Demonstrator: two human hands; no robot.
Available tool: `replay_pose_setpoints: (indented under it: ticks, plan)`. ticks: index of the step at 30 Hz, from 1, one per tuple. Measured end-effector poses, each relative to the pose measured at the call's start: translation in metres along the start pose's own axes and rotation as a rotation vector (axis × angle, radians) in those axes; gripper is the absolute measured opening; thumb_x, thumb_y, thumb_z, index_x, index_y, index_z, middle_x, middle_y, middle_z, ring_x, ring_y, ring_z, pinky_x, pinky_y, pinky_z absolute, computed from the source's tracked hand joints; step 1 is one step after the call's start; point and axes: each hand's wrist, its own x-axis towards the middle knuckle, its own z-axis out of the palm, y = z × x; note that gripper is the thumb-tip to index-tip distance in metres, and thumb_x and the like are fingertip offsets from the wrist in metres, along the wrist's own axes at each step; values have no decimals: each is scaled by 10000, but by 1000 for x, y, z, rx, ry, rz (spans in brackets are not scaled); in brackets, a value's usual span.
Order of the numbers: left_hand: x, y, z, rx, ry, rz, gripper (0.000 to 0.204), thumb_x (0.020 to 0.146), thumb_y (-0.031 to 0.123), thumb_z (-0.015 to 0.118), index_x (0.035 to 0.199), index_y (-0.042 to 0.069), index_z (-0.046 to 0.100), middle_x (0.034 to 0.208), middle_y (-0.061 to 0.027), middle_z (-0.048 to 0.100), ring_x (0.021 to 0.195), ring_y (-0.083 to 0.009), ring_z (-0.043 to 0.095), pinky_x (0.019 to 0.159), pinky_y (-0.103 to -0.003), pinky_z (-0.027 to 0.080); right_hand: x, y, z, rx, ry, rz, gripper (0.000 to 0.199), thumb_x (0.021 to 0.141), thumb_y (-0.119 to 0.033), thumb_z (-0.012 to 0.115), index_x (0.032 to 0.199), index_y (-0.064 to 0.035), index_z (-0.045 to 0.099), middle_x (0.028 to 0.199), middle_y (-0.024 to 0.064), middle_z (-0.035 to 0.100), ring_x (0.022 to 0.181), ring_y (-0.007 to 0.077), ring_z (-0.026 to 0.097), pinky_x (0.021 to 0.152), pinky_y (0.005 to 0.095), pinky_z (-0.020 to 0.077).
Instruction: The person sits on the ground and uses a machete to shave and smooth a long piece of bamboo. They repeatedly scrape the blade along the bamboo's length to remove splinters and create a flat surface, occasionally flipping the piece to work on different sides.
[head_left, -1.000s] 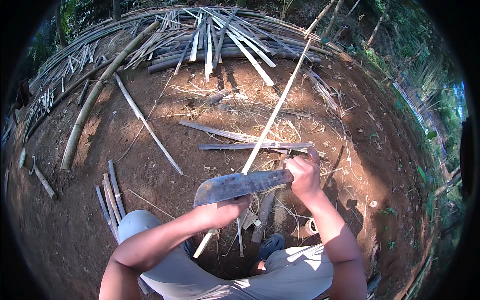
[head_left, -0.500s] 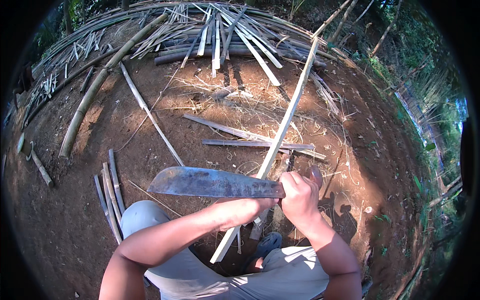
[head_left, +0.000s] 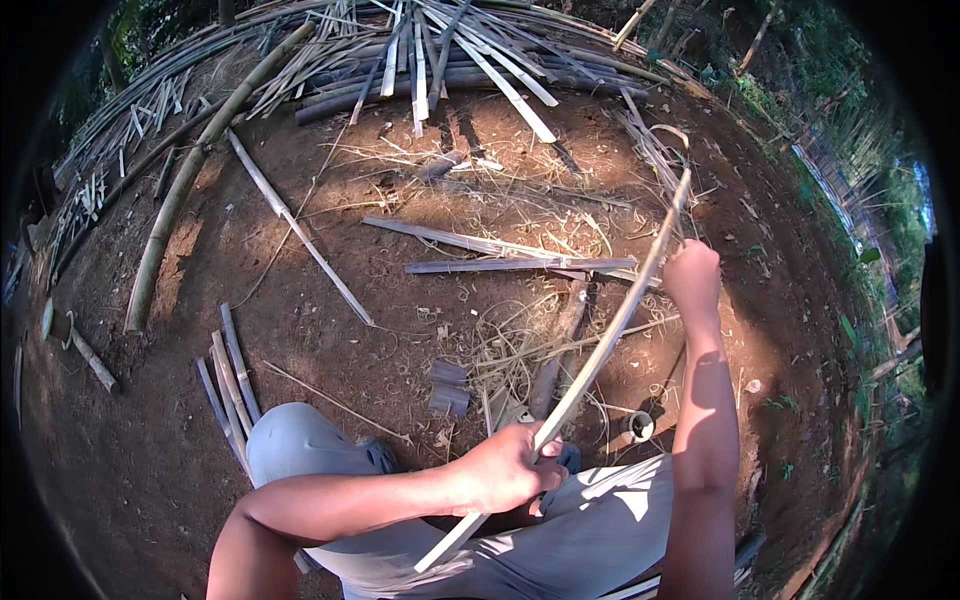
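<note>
A long pale bamboo strip (head_left: 590, 372) slants from my lap up toward the far right. My left hand (head_left: 512, 468) is closed round its lower part, with the strip's near end sticking out below the fist. My right hand (head_left: 692, 276) is a closed fist beside the strip's upper end. It has the machete's handle in it; the blade is turned nearly edge-on and hard to tell from the strip. A thin curled shaving (head_left: 672, 132) rises just beyond the strip's far end.
Split bamboo pieces (head_left: 520, 265) and fine shavings (head_left: 500, 360) lie on the brown soil ahead. A short hollow bamboo piece (head_left: 640, 427) lies near my right knee. Long poles (head_left: 185, 200) and a large heap of slats (head_left: 420, 60) are farther off. More slats (head_left: 230, 370) lie left of my knee.
My hands have moved apart: the right has gone outward and away, the left slightly down along the strip. The machete's broad side no longer shows. The strip has tilted toward the right.
</note>
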Motion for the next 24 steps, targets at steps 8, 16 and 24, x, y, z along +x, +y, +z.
replay_pose_setpoints:
  ticks: [8, 16, 24]
  plan:
    - [29, 49, -76, -239, 41, 33, 239, 999, 231, 592, 842, 154, 429, 607, 55, 415, 419, -36, 376, 355, -221, 313, -14, 26, 10, 252, 121, -126, 263, 756, -57, 594, 587, -16, 397, 524, 173, 466, 503, 346, 470, 553, 414, 428]
    - [54, 45, -87, -337, 68, 54, 190, 1020, 304, 538, 997, 116, 522, 815, -68, 624, 448, -88, 509, 377, -234, 410, -64, -61, 11, 484, -382, -97, 505, 918, -454, 659, 658, -28, 583, 529, 33, 509, 500, 150, 465, 529, 346, 389]
    - [49, 35, -79, -67, -52, -76, 398, 1019, 450, 475, 1051, 56, 518, 926, -165, 660, 520, -210, 638, 509, -334, 559, -78, -97, 19, 1335, -852, 330, 276, 954, -320, 659, 867, -79, 557, 536, -79, 373, 411, 50, 372, 412, 254, 347]
